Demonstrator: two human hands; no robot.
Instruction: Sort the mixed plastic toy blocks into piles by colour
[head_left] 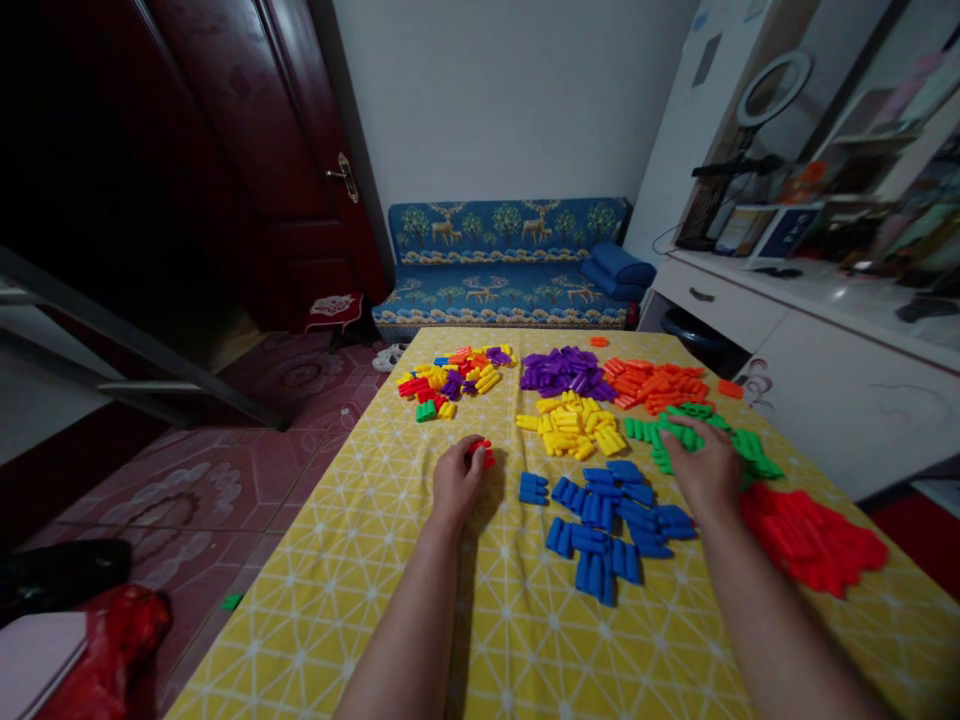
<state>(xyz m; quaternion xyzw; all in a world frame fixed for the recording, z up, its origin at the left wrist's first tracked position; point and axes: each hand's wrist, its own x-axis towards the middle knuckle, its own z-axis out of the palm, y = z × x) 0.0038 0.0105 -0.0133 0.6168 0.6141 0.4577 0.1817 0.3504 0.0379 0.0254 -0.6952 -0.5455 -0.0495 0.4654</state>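
A red plastic toy piece (488, 456) made of joined tubes pokes out from the fingertips of my left hand (456, 478), which is closed on it just above the table. My right hand (703, 462) reaches over the pile of green pieces (754, 452), its thumb and fingers apart; whether the fingertips touch a piece is hard to see. Below that hand spreads a pile of red pieces (817, 540). Between my hands lie blue pieces (600, 510) and a yellow pile (574, 425). Farther back are a purple pile (566, 372) and an orange pile (654, 384).
A mixed-colour heap (450, 380) sits at the far left of the yellow-clothed table (360, 560). Single orange pieces (598, 342) lie near the edges. Behind stands a blue patterned sofa (487, 285); a white cabinet (840, 380) flanks the right side.
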